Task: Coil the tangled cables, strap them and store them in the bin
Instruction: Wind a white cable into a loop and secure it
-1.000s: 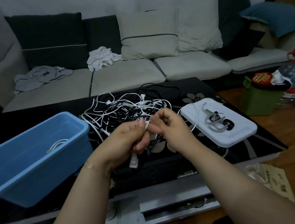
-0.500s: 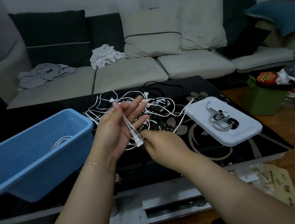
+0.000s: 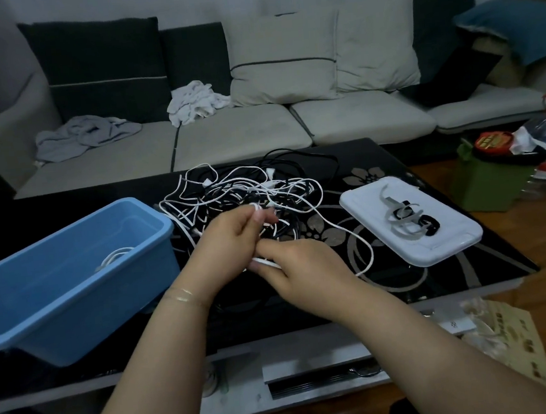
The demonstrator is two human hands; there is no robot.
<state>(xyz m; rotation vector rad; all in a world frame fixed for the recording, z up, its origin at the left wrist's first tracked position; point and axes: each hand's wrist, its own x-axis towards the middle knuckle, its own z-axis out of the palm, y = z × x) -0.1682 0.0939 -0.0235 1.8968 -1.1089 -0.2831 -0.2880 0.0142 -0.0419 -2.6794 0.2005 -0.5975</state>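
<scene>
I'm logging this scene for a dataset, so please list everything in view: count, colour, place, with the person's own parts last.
cable tangle: one heap, white and black, table centre
white cable: one, held in both hands, trailing right
bin: one, blue, table left, a white coil inside
tray: one, white, table right, holds grey and black straps
table: one, black with flower pattern
sofa: one, beige seats, dark and light cushions
cloths: two, grey and white, on sofa
green box: one, floor right
left hand: grips the white cable
right hand: fingers pinch the white cable
</scene>
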